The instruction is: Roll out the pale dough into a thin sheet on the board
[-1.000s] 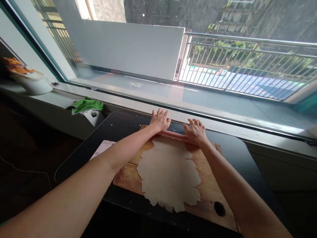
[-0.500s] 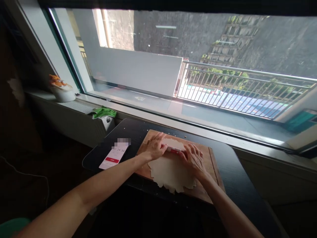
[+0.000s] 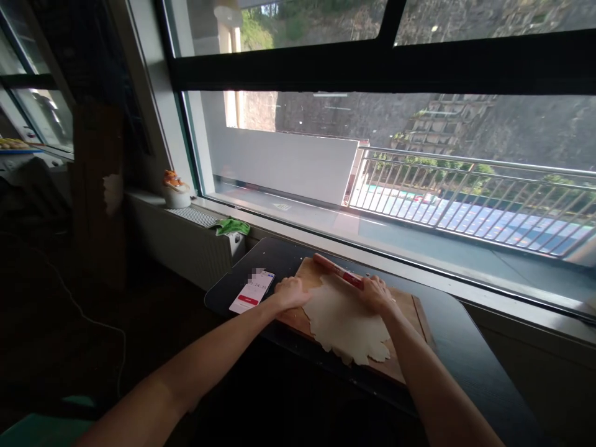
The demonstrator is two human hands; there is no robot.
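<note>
A thin, ragged-edged sheet of dough (image 3: pixel 349 316) lies spread on a wooden board (image 3: pixel 416 316). My right hand (image 3: pixel 377 295) is wrapped round the near right end of a reddish rolling pin (image 3: pixel 338 270), which slants across the far edge of the dough. At the board's left side, my left hand (image 3: pixel 290 293) is closed, its thumb side beside the dough's left edge. Whether it pinches the dough there is hidden.
A phone (image 3: pixel 252 290) with a timer on its screen lies on the black table (image 3: pixel 459 335), left of the board. Beyond the table are a radiator (image 3: pixel 186 248) with a green cloth (image 3: pixel 233 226) and a white pot (image 3: pixel 177 197), and a large window.
My left hand has let go of the rolling pin and moved left to the board's side. The pin now slants, held only by my right hand. The view has tilted up and left.
</note>
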